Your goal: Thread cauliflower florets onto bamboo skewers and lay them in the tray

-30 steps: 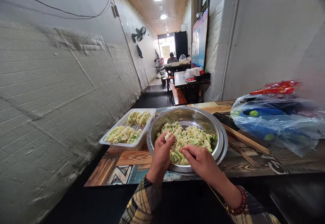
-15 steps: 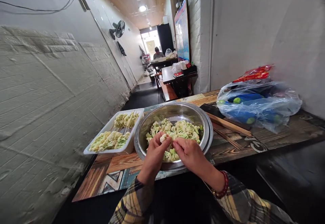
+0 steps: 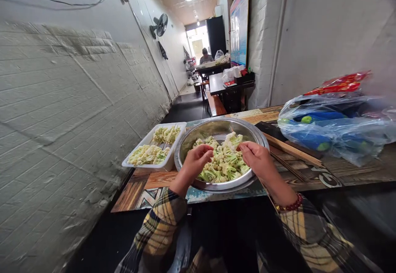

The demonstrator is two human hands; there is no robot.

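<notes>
A wide metal bowl (image 3: 261,136) full of cauliflower florets (image 3: 221,167) stands in front of me. Over its left side is my left hand (image 3: 198,159), thumb and fingers curved and apart, with nothing visible between them. My right hand (image 3: 255,155), over the right side, is closed on a thin skewer. Cauliflower pieces (image 3: 232,141) sit on the skewer's far part, its tip poking up beyond them, and its near end shows below my right wrist. To the left, a white tray (image 3: 177,141) holds finished-looking cauliflower skewers (image 3: 148,155) in two groups.
Bare skewers (image 3: 293,149) lie in a bundle right of the bowl. Behind them is a clear plastic bag (image 3: 334,128) with blue and green contents, and a red packet (image 3: 343,84). A brick wall (image 3: 62,99) runs along the left. A person (image 3: 206,57) sits far back.
My hands have moved apart. The cauliflower piece that was in my left fingers is no longer there. The camera view has swung left, so everything sits further right in the picture.
</notes>
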